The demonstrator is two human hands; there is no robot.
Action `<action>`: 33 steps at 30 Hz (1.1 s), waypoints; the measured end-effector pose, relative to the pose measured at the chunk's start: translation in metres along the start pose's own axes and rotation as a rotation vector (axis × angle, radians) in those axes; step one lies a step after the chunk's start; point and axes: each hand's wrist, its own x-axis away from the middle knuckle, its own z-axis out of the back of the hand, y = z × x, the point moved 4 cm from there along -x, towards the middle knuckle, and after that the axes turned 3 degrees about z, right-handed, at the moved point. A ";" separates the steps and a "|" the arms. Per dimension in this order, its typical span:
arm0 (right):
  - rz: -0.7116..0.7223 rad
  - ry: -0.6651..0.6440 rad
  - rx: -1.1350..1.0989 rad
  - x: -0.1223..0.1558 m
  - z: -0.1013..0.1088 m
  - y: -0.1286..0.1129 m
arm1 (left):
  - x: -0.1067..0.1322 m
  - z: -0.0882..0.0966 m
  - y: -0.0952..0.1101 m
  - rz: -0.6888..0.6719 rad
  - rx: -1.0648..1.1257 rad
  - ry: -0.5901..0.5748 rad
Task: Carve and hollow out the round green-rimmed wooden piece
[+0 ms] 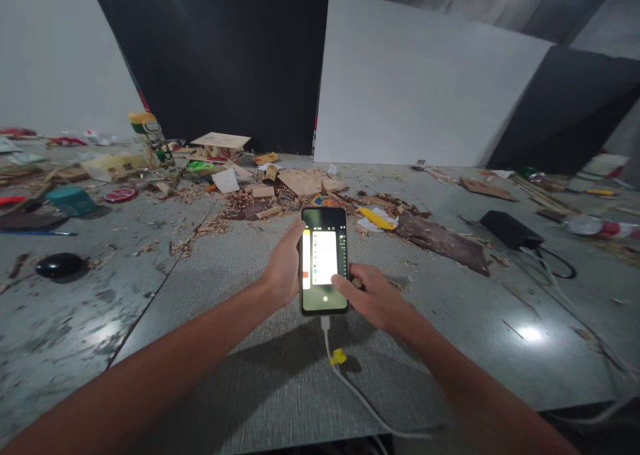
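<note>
A smartphone (325,258) is held upright above the table, its lit screen turned towards me and showing a pale panel over a dark background. My left hand (283,266) grips its left edge, with the fingers hidden behind. My right hand (376,296) is closed at the lower right edge, its thumb on the lower part of the screen. A white charging cable (326,327) is plugged into the phone's bottom end and trails to the table's front edge. There is a small yellow tag (339,356) by the cable.
Wood shavings and scraps (305,180) cover the table's middle back. A yellow-handled tool (376,218) and bark strip (440,242) lie beyond the phone. Left are a black mouse (60,265) and teal block (71,201); right, a black power bank (511,229) with cable and a plastic bottle (600,228).
</note>
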 end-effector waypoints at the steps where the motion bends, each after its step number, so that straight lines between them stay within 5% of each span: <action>1: -0.002 0.003 0.020 0.000 0.000 0.000 | 0.000 0.000 0.000 -0.002 -0.003 0.012; 8: -0.026 -0.033 0.052 0.001 0.000 -0.004 | -0.004 0.002 -0.003 0.025 -0.006 0.018; 21: -0.043 -0.046 -0.099 0.002 -0.003 -0.004 | -0.001 0.000 -0.003 -0.129 0.058 -0.058; 24: -0.100 -0.022 -0.057 0.005 -0.003 -0.010 | -0.001 0.001 -0.010 -0.074 0.075 0.049; 29: -0.185 0.024 0.102 0.007 0.001 -0.020 | 0.001 0.005 -0.018 -0.168 0.009 0.224; 33: -0.156 0.063 0.177 0.005 0.011 -0.021 | -0.001 -0.004 -0.020 -0.178 0.066 0.265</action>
